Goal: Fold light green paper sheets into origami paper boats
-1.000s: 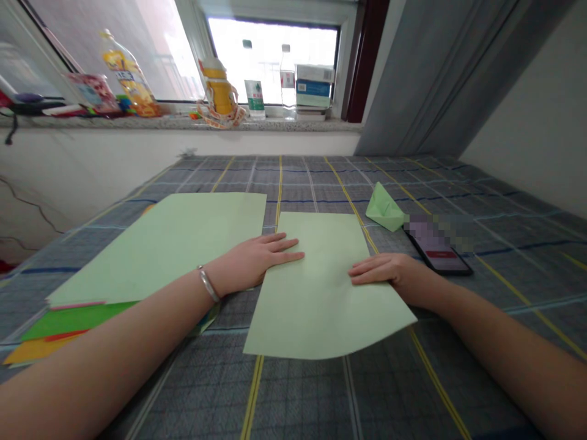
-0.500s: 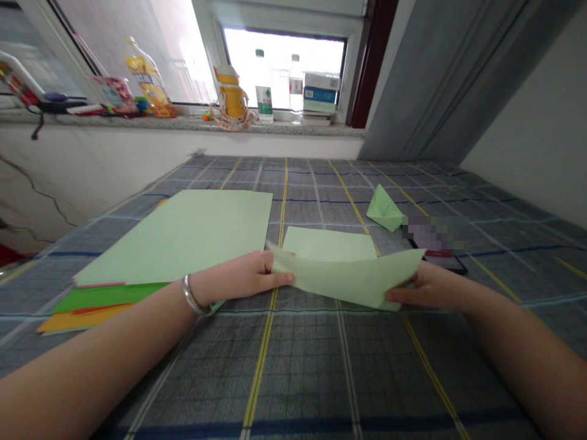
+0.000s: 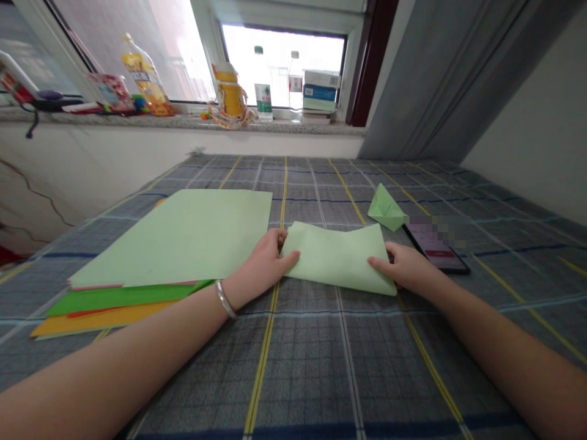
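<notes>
A pale green sheet of paper [image 3: 337, 255] spans the space between my two hands, bent slightly along its top edge. My left hand [image 3: 270, 260] grips its left end, thumb on the near face and fingers behind. At the right end my right hand [image 3: 403, 266] pinches the paper the same way, its fingertips partly hidden. Beyond it stands a small folded green paper shape [image 3: 386, 208]. To the left, a large pale green sheet [image 3: 192, 235] lies on top of a stack of coloured paper [image 3: 114, 311].
A phone [image 3: 435, 247] lies right of my right hand, close to the folded shape. Plaid cloth [image 3: 302, 366] covers the surface. On the windowsill behind stand a yellow cup [image 3: 230, 95], a drink bottle [image 3: 145, 76], a box [image 3: 320, 91] and several other items.
The paper's near edge has gone up and away, and the separate piece behind it no longer shows apart. My left hand has shifted right, my right hand slightly left and up.
</notes>
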Demonstrator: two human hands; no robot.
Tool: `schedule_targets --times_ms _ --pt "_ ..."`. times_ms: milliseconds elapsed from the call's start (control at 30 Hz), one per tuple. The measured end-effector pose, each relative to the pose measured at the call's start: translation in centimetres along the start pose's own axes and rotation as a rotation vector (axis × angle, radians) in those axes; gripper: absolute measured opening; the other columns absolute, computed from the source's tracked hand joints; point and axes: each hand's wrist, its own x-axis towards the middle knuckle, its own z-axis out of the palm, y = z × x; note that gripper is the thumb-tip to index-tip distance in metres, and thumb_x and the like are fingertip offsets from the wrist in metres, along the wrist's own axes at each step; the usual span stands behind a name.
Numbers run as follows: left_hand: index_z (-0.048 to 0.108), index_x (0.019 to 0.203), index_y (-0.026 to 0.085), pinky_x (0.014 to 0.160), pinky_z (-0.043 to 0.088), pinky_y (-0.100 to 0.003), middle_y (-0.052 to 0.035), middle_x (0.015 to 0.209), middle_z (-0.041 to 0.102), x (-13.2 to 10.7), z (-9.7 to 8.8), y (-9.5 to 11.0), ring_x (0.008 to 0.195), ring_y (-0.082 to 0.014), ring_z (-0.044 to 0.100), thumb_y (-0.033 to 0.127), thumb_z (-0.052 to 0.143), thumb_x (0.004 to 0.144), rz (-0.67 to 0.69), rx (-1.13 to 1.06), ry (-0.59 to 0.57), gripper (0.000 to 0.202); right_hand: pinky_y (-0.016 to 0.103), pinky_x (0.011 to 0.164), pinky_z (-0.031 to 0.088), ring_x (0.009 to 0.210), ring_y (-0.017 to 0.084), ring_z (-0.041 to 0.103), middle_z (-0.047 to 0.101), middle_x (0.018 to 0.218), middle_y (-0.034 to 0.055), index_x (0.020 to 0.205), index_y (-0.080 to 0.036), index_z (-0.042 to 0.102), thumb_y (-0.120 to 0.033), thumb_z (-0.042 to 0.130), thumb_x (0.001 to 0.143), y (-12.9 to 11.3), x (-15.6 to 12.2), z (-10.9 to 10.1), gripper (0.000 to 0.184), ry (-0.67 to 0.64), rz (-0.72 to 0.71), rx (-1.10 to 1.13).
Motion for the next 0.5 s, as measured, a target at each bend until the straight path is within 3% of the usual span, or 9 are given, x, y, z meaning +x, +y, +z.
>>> schedule_targets --times_ms 100,233,367,500 --pt "0.046 0.125 0.014 0.09 0.046 -0.043 -0.0139 0.123 0.051 0.02 0.11 -0.34 0.103 -0.0246 0.056 0.031 0.057 0.077 0.03 -0.019 -0.013 0.052 0.034 0.068 0.048 0.08 0.025 0.064 0.069 0.097 0.0114 0.099 -0.015 0.062 -0.043 0.054 0.079 -0.05 0.15 0.07 0.035 0.076 -0.052 -0.09" --pt "0.065 0.102 0.018 0.099 0.042 -0.043 -0.0114 0.139 0.038 0.12 0.02 0.03 0.122 -0.029 0.047 0.025 0.056 0.076 0.06 0.016 -0.058 0.029 0.036 0.078 0.047 0.09 0.026 0.062 0.067 0.101 0.0125 0.1 -0.014 0.058 -0.043 0.057 0.077 0.26 0.33 0.25 0.037 0.147 -0.045 -0.123" --pt "0.065 0.099 0.018 0.094 0.047 -0.041 -0.0113 0.141 0.036 0.13 0.06 0.05 0.109 -0.0247 0.057 0.023 0.057 0.073 0.016 -0.079 -0.046 0.028 0.036 0.085 0.047 0.105 0.027 0.058 0.06 0.12 0.0144 0.122 -0.012 0.048 -0.039 0.062 0.073 0.58 0.35 0.41 0.057 0.181 -0.067 -0.032" --pt "0.055 0.114 0.018 0.087 0.052 -0.04 -0.0121 0.134 0.043 0.08 0.36 -0.73 0.1 -0.021 0.059 0.023 0.06 0.07 0.011 -0.217 -0.015 0.044 0.036 0.08 0.048 0.102 0.027 0.059 0.056 0.127 0.0141 0.128 -0.013 0.044 -0.039 0.064 0.072 0.81 0.5 0.49 0.065 0.11 -0.057 0.049"
